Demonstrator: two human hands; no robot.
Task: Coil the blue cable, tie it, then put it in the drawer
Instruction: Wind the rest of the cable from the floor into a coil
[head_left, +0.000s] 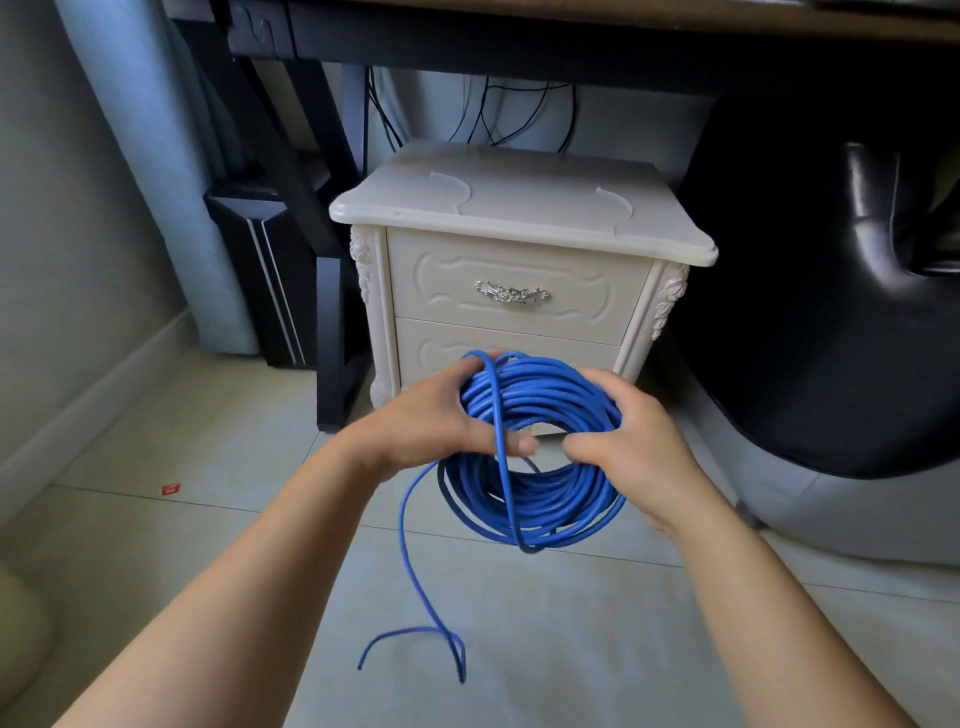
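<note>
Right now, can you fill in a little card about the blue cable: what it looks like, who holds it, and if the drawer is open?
cable: blue cable wound into a round coil, held up in front of the cabinet
left hand: grips the coil's left side
right hand: grips the coil's right side
loose end: hangs down onto the floor
tie: not yet done; one strand crosses the coil
top drawer: closed

cream nightstand (519, 218) at centre. 12 o'clock: dark desk (519, 47) above, black cables (488, 114) hanging behind. 3 o'clock: black leather chair (831, 312). 10 o'clock: pale curtain (156, 182), grey wall (52, 208). 6 o'clock: pale tiled floor (571, 623).
</note>
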